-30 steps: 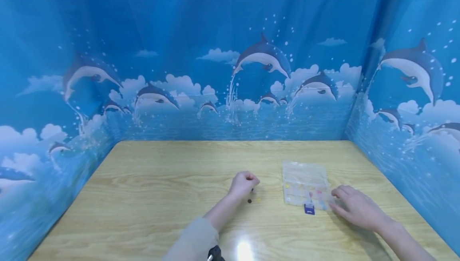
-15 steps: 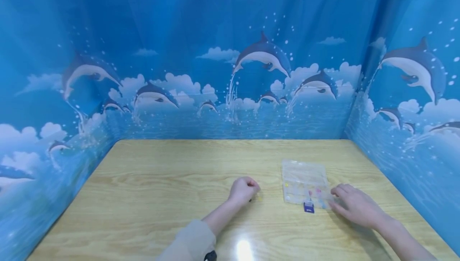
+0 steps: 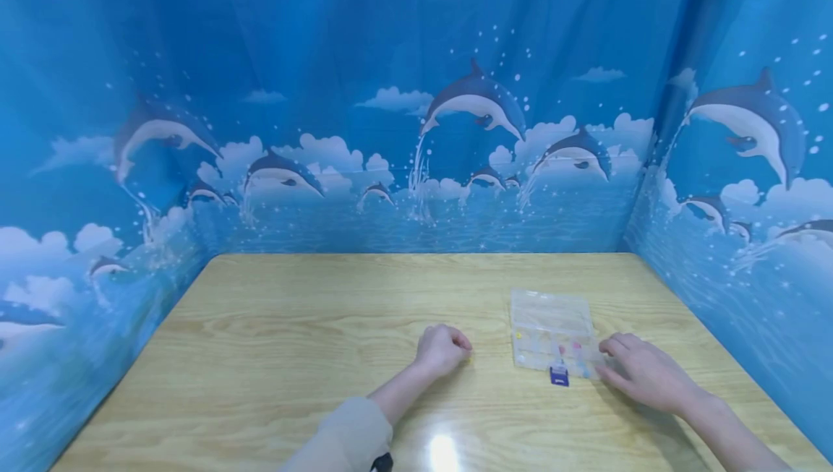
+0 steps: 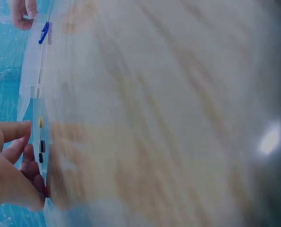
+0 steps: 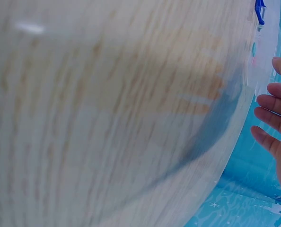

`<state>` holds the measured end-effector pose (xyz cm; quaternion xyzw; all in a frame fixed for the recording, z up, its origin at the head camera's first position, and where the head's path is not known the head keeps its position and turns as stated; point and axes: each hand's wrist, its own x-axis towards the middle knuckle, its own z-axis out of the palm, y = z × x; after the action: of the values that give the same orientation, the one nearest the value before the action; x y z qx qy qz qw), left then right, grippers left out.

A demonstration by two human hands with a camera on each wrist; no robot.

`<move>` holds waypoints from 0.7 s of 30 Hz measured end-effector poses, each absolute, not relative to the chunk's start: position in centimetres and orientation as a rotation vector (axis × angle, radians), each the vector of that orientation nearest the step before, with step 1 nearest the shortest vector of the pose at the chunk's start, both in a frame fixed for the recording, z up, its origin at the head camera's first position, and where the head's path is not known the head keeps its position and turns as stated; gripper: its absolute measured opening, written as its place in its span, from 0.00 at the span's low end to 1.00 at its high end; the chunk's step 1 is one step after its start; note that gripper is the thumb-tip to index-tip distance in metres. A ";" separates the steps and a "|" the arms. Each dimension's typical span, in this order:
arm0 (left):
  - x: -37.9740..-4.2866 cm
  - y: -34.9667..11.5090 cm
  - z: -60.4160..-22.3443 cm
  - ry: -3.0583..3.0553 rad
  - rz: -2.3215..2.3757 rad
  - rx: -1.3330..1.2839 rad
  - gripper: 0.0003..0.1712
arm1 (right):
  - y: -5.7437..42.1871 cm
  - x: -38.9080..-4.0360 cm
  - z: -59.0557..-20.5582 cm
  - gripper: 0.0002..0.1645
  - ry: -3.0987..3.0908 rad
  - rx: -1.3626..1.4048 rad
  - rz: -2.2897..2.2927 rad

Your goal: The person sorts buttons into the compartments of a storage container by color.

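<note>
My left hand (image 3: 443, 350) is low over the table, thumb and index fingertips close together and the other fingers curled. Beside those fingertips in the left wrist view lies a small yellow bead-like piece (image 4: 40, 122). Two small black pieces (image 4: 42, 146) lie near it, and a red piece (image 4: 47, 191) shows by the heel of the hand. Whether the fingertips pinch something I cannot tell. To the right sits a clear compartment box (image 3: 552, 311), its lid laid back, with a few coloured bits inside. My right hand (image 3: 647, 374) rests at its right edge, fingers loosely bent.
A dark blue clip-like piece (image 3: 560, 376) sits at the box's front edge. The wooden table (image 3: 273, 356) reaches back to a blue dolphin-print curtain (image 3: 364, 132), which also hangs along both sides. A bright reflection shows near the front.
My left hand has come down and slightly toward me, covering the small black and yellow pieces in the head view. My right hand and the box have stayed almost still.
</note>
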<state>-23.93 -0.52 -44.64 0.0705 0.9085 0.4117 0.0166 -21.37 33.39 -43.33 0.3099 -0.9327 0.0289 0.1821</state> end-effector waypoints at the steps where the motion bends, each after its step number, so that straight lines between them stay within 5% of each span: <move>1: -23.9 -0.5 -44.6 2.837 1.263 0.221 0.04 | 33.4 -21.4 -43.3 0.17 -2.627 0.876 0.082; 21: -23.8 -0.4 -44.6 2.919 1.051 0.285 0.05 | 33.4 -21.2 -43.3 0.18 -2.573 0.886 0.067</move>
<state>-23.82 -0.44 -44.61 0.0914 0.9369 0.3372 0.0129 -21.25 33.40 -43.33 0.3184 -0.9245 0.0242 0.2079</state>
